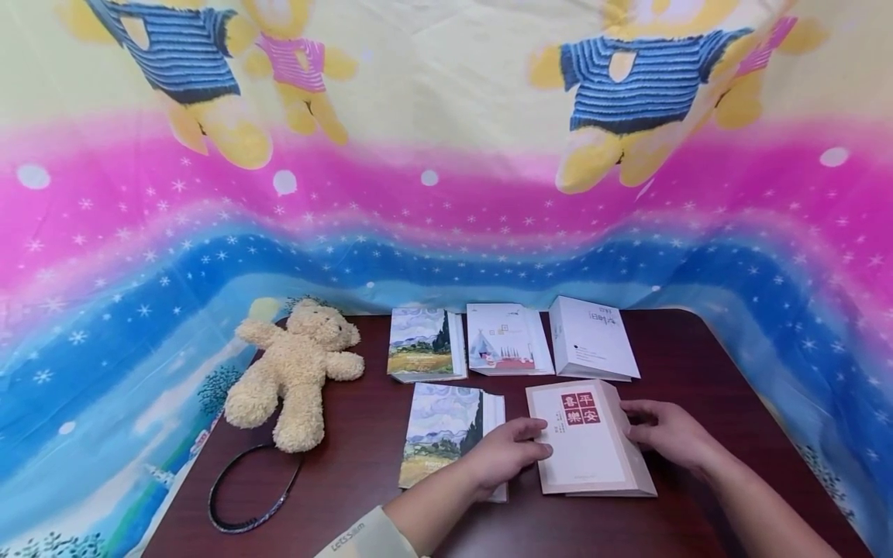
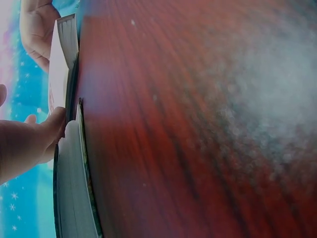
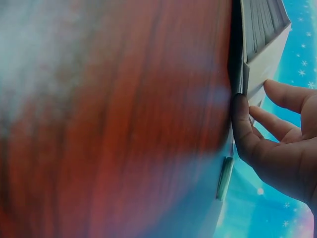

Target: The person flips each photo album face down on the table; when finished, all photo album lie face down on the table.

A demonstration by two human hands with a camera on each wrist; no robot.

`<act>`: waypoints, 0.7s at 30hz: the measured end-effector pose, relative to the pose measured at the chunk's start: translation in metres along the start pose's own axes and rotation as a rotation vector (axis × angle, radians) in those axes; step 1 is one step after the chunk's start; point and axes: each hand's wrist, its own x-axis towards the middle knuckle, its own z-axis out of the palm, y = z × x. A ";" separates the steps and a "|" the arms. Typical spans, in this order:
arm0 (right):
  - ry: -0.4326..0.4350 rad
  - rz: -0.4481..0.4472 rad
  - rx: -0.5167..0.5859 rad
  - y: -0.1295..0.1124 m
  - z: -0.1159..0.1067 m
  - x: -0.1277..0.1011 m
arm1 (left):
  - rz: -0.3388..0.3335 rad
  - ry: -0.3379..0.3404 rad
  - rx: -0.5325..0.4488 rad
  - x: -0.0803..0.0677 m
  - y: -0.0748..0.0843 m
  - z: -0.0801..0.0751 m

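A photo album [image 1: 582, 457] with a cream cover and red square characters lies on the dark table. My left hand [image 1: 508, 453] holds its left edge with thumb and fingers. From the other side, my right hand [image 1: 673, 434] grips the spine side; in the right wrist view its fingers [image 3: 242, 116] are at the lower edge and the side. Just left of this album lies another photo album [image 1: 436, 426] with a painted landscape cover, partly hidden by my left forearm. Thick pages [image 2: 74, 173] of an album show close under my left hand in the left wrist view.
Along the back stand a landscape album [image 1: 421, 341], a tent-picture album [image 1: 501, 341] and a white album [image 1: 596, 341]. A cream teddy bear [image 1: 296, 372] lies at the left, above a dark headband [image 1: 230, 519]. A printed cloth [image 1: 446, 225] surrounds the table [image 1: 349, 496].
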 end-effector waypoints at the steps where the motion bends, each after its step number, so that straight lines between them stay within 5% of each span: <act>1: -0.001 -0.004 -0.004 0.000 0.000 0.000 | -0.001 -0.001 -0.008 0.000 0.000 0.000; 21: -0.062 -0.084 -0.024 -0.008 -0.001 -0.001 | 0.005 -0.016 -0.071 0.000 0.001 -0.005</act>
